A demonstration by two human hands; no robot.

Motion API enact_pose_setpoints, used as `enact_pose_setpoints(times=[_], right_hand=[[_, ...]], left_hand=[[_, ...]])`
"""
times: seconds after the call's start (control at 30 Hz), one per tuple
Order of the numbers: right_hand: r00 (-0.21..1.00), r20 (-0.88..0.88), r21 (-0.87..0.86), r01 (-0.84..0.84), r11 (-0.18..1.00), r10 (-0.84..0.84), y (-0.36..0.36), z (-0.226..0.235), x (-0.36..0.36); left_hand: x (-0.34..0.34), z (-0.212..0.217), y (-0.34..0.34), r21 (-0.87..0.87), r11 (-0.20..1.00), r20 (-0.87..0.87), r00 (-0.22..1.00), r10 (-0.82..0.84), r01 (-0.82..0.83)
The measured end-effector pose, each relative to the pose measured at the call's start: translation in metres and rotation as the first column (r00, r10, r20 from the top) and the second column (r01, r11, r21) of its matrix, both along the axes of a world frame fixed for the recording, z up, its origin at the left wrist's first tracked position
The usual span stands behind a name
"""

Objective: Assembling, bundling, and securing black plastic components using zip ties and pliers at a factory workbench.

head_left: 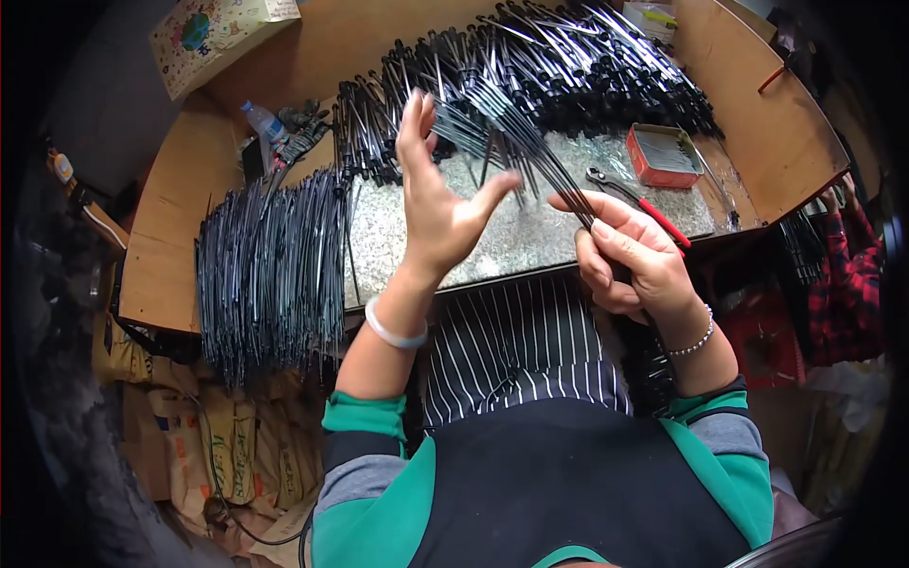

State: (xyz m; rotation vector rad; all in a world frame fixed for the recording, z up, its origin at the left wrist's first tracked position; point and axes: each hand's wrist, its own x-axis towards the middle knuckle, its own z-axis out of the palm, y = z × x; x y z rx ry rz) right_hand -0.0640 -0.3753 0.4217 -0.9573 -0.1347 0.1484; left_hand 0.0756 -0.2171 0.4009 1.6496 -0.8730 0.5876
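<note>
Thin dark rods (559,170) fan out from my right hand (639,260), whose thumb and fingers pinch their lower ends. Their far ends point up and left, over the speckled slab (379,251). My left hand (440,204) is raised to the left of the rods, its palm turned toward them. Its thumb stands well apart from the other fingers, which are slightly blurred, and nothing is in it. Behind the rods lies a heap of black-and-silver rod-like parts (568,80). To the left, a thick row of thin dark rods (270,275) hangs over the table's front edge.
Red-handled pliers (653,213) lie beyond my right hand, close to a red open box (665,161) with small pieces inside. A plastic bottle (262,121) stands at the back left. Wooden side walls (170,227) bound the bench; sacks (222,445) sit below at left.
</note>
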Motion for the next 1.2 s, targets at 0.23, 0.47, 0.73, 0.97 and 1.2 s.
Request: enact_pose_setpoints(times=[0.23, 0.47, 0.73, 0.97, 1.2], right_hand=[[0.998, 0.002, -0.181, 0.06, 0.982, -0.06, -0.006, 0.014, -0.012], [0.966, 0.007, -0.166, 0.256, 0.952, -0.259, -0.003, 0.007, -0.021], [0.998, -0.004, -0.168, 0.059, 0.984, -0.06, -0.009, 0.001, -0.027], [0.984, -0.015, -0.181, 0.17, 0.969, -0.176, -0.02, 0.018, -0.029], [0.982, 0.15, -0.474, 0.172, 0.863, -0.114, -0.024, 0.013, -0.039]], left_hand=[[0.012, 0.047, -0.033, -0.073, 0.959, -0.049, 0.959, -0.278, 0.274], [0.005, 0.037, -0.033, -0.11, 0.955, -0.043, 0.958, -0.282, 0.276], [-0.005, 0.037, -0.038, -0.048, 0.927, -0.127, 0.918, -0.376, 0.373], [0.003, -0.008, -0.022, -0.373, 0.928, -0.164, 0.983, -0.079, 0.012], [0.025, -0.007, -0.058, -0.655, 0.603, -0.465, 0.386, -0.797, 0.455]])
